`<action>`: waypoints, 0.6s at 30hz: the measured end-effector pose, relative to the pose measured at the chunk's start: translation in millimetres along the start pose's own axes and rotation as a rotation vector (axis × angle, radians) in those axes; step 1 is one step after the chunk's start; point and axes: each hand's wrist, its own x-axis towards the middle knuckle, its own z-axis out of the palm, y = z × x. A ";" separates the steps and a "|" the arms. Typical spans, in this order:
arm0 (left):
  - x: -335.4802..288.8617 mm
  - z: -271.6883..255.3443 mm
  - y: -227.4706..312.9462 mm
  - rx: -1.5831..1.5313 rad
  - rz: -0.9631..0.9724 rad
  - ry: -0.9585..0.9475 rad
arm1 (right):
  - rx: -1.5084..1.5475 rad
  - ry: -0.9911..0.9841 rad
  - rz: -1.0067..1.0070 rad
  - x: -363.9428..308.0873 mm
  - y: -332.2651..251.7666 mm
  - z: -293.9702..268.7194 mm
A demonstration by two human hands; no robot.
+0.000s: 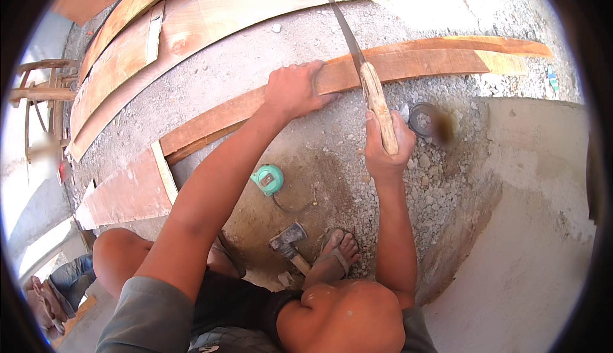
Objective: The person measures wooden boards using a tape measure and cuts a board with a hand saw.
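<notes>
Rough grey concrete ground (268, 65) strewn with gravel formed the work surface; wide reddish plywood sheets (128, 53) lay across it at the upper left, out of the way of the cutting.

A long, narrow reddish-brown wooden plank (434, 62) stretched from the lower left to the upper right, lying flat on the ground so it could be pinned from above.

The person squatted over it, a sandalled foot (338, 251) planted just below the cutting spot, seemingly for balance.

Left hand (294, 91) pressed down on the plank, fingers curled over its far edge, apparently steadying it against the pull of the blade.

Right hand (386, 145) was clenched around the pale wooden handle of a handsaw with a thin grey blade (348, 33). The blade crossed the plank just right of the left hand, tip pointing away, so the cut fell close beside the braced spot.

Small things sat within reach on the ground: a hammer with a dark metal head and wooden handle (288, 241) beside the foot, a teal round tape measure (268, 179) below the plank, and a small dark round tin (423, 120) right of the saw handle.
</notes>
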 end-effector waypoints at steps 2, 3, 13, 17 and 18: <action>-0.6 0.3 -0.9 0.014 -0.022 -0.018 | -0.095 0.029 -0.055 -32.3 -7.6 -13.5; 0.8 1.9 -4.3 0.024 -0.026 -0.018 | -0.167 0.023 -0.025 -57.6 -14.0 -24.2; -8.6 -4.0 -15.9 0.009 -0.016 0.058 | -0.308 -0.064 -0.047 -87.6 -5.1 -39.9; -11.8 13.6 -17.2 -0.169 0.061 0.116 | -0.126 0.028 -0.099 -1.9 31.0 4.2; -12.3 7.9 -19.8 -0.206 0.061 0.132 | -0.123 0.036 -0.044 2.8 28.1 1.7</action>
